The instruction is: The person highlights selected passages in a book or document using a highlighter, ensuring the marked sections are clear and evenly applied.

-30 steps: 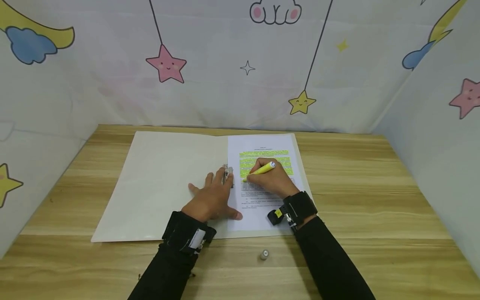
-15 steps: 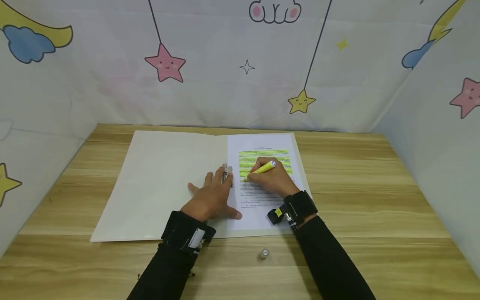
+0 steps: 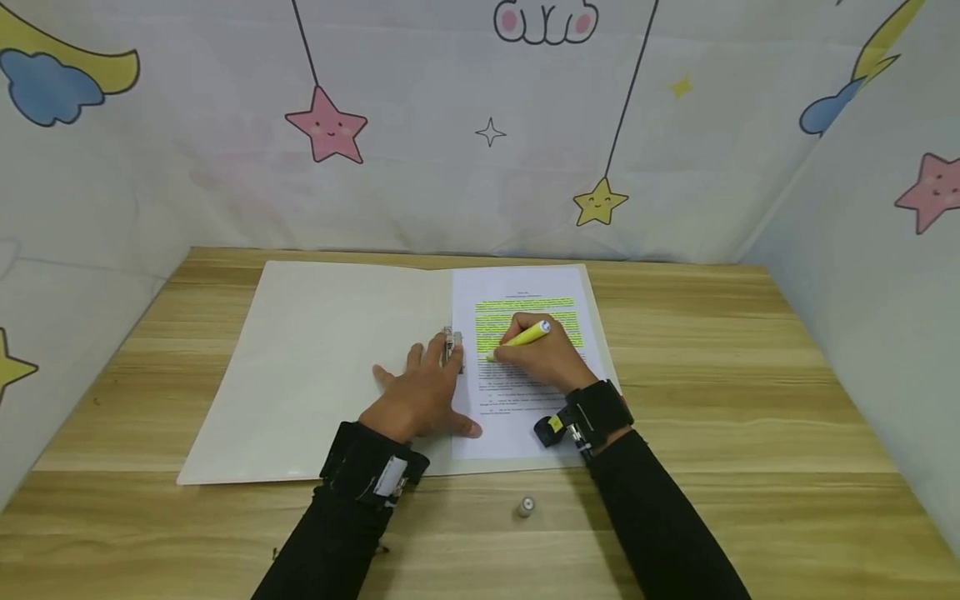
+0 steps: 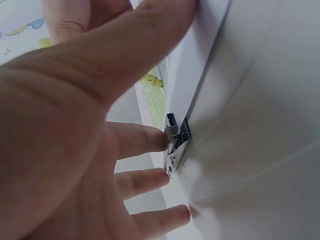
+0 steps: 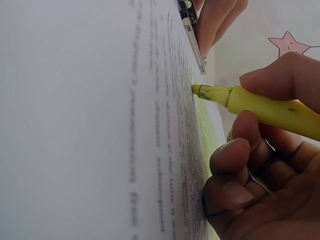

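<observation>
My right hand [image 3: 546, 354] grips a yellow highlighter [image 5: 272, 112], its tip against a line of text on the printed sheet [image 3: 506, 437]. The upper paragraphs of that sheet carry bright yellow marking. A white folder [image 3: 322, 358] lies open beneath it, with a metal clip [image 4: 175, 142] at the fold holding the sheet's left edge. My left hand [image 3: 420, 396] rests spread over the fold, fingertips at the clip and thumb on the sheet's lower left. In the left wrist view the fingers [image 4: 145, 182] are straight and apart.
A small grey cap [image 3: 527, 507] stands on the wooden table [image 3: 750, 400] in front of the folder. White cloth walls [image 3: 420, 200] printed with stars and clouds enclose the table at the back and sides.
The highlighter tip has crept slightly right along the line of text. The left hand holds the same place on the folder; the whole head view has shifted a little.
</observation>
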Demonstrator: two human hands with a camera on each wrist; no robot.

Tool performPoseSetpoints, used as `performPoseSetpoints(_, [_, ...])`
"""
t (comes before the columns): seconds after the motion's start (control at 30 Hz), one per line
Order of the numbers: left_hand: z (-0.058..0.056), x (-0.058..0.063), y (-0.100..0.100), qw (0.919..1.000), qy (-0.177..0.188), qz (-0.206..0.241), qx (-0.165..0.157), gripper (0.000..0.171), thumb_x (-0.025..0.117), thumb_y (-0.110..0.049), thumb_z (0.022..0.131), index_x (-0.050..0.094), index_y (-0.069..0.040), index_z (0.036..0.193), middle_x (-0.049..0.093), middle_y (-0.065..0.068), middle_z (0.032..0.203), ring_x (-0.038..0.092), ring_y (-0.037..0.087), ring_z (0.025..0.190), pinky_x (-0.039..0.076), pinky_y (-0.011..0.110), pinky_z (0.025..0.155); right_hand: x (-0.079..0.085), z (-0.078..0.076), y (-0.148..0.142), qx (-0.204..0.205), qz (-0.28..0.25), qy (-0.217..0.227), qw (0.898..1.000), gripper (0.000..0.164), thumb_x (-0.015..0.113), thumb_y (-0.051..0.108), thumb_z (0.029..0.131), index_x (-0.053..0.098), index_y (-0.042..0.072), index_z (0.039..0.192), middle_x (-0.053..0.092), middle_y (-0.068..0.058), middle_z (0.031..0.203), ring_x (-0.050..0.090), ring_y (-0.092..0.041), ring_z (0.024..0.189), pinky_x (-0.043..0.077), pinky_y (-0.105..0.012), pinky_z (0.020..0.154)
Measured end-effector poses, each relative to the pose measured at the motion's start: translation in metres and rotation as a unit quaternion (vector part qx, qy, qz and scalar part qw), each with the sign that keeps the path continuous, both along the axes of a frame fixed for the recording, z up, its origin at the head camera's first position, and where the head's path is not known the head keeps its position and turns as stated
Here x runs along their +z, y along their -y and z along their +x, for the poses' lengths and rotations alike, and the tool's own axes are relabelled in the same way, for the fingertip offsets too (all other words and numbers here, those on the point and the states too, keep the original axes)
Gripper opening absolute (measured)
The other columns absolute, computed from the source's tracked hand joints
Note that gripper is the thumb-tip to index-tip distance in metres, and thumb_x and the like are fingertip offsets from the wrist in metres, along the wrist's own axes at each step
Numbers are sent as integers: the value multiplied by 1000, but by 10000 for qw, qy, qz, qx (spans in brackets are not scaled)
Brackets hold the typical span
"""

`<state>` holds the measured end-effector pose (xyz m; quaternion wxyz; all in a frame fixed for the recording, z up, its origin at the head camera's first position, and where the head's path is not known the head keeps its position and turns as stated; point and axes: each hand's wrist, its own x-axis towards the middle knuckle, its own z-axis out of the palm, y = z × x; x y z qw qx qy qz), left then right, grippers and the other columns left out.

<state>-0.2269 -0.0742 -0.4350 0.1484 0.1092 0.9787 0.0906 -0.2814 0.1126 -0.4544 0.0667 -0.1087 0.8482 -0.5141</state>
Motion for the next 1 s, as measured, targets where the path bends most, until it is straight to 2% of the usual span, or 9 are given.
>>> performPoseSetpoints(1.0, [0,1,-1,10000,-49,-21,-30,117,88,-56,64,30,-11,156,17,15,164,26,43,143,22,87,97,0,-2,-4,-24,107,-33,9999,14,75,5,77,62,8,73,63,-7,78,58,-19,68,42,-26,56])
